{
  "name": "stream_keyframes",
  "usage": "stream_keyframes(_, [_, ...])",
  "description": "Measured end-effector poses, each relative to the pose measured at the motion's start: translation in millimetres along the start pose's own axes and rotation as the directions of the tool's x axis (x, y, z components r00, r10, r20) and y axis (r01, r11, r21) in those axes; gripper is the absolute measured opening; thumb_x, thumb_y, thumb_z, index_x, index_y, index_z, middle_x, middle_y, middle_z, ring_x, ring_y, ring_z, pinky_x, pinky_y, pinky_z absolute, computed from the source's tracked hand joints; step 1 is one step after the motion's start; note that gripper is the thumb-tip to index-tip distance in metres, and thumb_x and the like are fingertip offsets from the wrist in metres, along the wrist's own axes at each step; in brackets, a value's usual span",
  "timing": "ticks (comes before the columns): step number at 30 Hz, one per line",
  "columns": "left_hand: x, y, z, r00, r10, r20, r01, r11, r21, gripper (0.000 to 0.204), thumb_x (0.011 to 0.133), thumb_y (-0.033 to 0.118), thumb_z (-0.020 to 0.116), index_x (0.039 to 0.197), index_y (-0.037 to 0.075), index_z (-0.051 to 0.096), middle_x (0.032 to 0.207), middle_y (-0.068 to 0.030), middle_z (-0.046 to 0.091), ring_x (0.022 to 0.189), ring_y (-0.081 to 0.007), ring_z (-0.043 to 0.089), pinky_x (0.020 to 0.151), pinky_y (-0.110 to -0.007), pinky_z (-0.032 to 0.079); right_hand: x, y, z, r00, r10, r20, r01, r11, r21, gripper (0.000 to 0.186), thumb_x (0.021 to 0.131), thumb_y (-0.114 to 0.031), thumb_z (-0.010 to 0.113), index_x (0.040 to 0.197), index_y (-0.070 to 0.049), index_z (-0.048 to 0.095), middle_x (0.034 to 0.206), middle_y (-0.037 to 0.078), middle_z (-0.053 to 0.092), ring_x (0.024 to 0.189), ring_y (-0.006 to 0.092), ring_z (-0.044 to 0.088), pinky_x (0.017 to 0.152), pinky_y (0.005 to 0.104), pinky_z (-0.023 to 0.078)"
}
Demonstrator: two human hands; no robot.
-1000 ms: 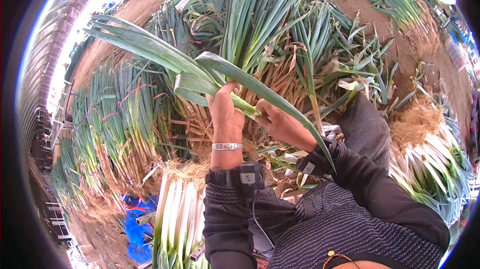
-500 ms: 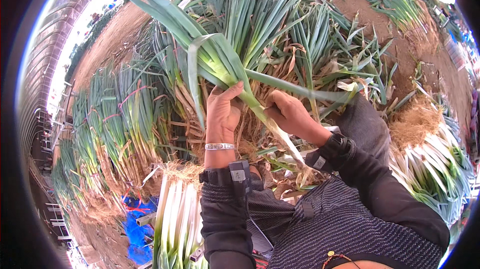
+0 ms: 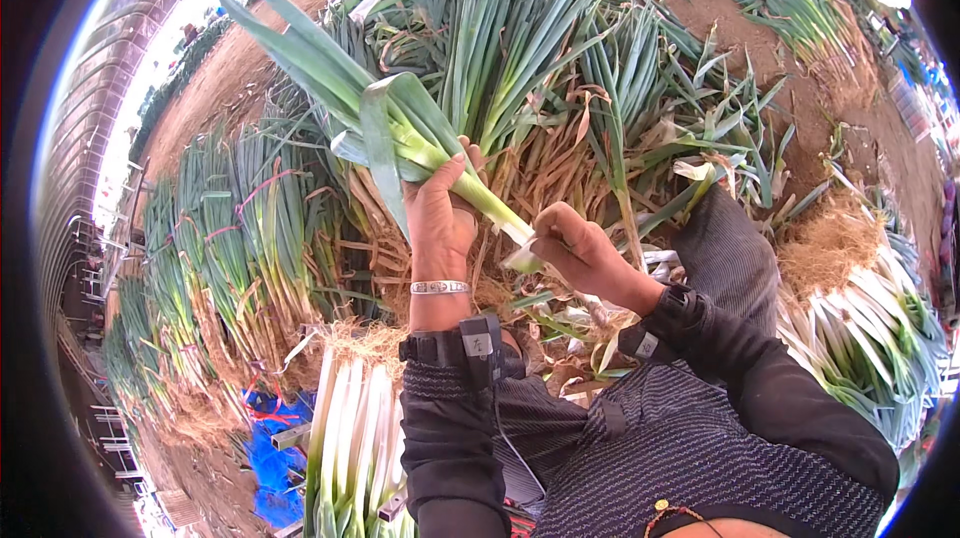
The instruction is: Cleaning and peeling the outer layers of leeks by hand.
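Observation:
My left hand (image 3: 443,200), with a metal bangle at the wrist, is closed round a large green leek (image 3: 470,188) held diagonally, its long leaves fanning to the upper left and one folded over. At the pale lower stalk, my right hand (image 3: 568,246) pinches a whitish strip of outer layer (image 3: 528,254); the leek's lower end is largely hidden behind it. Beyond both hands lies a large heap of leeks (image 3: 510,58) with dry brown leaves. Peelings lie below my right hand.
Tied bundles (image 3: 230,218) stand at left. Pale trimmed leeks with roots (image 3: 350,408) rest on metal bars at lower left, near blue plastic (image 3: 275,468). More trimmed leeks (image 3: 865,338) lie at right. A bundle (image 3: 790,18) lies on dirt ground (image 3: 820,118) at back right.
The leek has swung from flatter to steeper, then dropped slightly. The long leaf that hung across to the right is gone from there. My right hand has moved slightly down and right.

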State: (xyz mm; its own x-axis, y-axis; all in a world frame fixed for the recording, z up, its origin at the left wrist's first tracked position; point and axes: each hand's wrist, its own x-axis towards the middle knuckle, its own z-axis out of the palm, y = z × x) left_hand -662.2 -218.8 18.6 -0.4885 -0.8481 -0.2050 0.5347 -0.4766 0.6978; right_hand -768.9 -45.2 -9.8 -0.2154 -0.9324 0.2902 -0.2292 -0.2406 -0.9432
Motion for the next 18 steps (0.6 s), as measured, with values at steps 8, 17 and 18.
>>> stream_keyframes(8, [7.3, 29.3, -18.3, 0.975, 0.219, 0.037, -0.219, 0.976, 0.008, 0.05, 0.082, -0.006, 0.063, 0.128, 0.009, 0.05, 0.112, -0.0087, 0.064, 0.099, -0.0238, 0.065, 0.073, -0.042, 0.053, -46.7, 17.4, -5.1, 0.982, 0.02, 0.187, -0.018, 1.0, -0.01, 0.012, 0.094, -0.01, 0.056, 0.1, -0.004, 0.047, 0.072, 0.01, 0.058, 0.065, 0.0245, 0.063, 0.059, 0.0351, 0.048])
stream_keyframes(17, [-0.9, 73.2, -29.5, 0.912, 0.384, -0.142, -0.392, 0.919, -0.033, 0.051, 0.08, -0.007, 0.065, 0.126, 0.01, 0.05, 0.106, -0.0099, 0.066, 0.094, -0.0264, 0.065, 0.07, -0.042, 0.051, -179.7, 158.5, -61.0, 0.76, 0.586, 0.28, -0.249, 0.661, -0.708, 0.029, 0.09, -0.029, 0.058, 0.103, -0.005, 0.05, 0.089, 0.022, 0.064, 0.082, 0.0431, 0.062, 0.071, 0.0497, 0.049])
stream_keyframes(18, [1.8, 82.3, -24.1, 0.883, 0.41, -0.229, -0.427, 0.904, -0.031, 0.05, 0.081, -0.006, 0.066, 0.125, 0.01, 0.05, 0.107, -0.01, 0.066, 0.094, -0.0264, 0.065, 0.072, -0.042, 0.051, -208.1, 187.9, -78.3, 0.804, 0.511, 0.304, -0.189, 0.705, -0.684, 0.03, 0.089, -0.029, 0.058, 0.104, -0.005, 0.05, 0.093, 0.023, 0.064, 0.085, 0.0438, 0.062, 0.072, 0.0501, 0.048])
